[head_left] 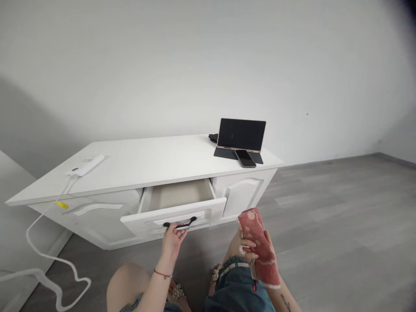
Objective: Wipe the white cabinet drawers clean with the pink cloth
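Note:
My left hand [173, 239] has its fingers hooked round the black handle [180, 224] of a white drawer [169, 211]. The drawer stands pulled out from the cabinet, and its pale bottom [180, 193] shows with nothing on the visible part. Over my right thigh, my right hand [249, 248] grips a folded red towel [259, 249] with whitish patterns and a pale edge. Some fingers wrap round the towel's left side; the rest of the hand is partly behind it.
On the white cabinet top [149, 158] stand a tablet [241, 134] in a dark cover, with a phone [245, 158] on the cover's front and a black item [213, 138] behind. A white power strip [87, 166] lies at left, its cable [35, 249] hanging to the floor.

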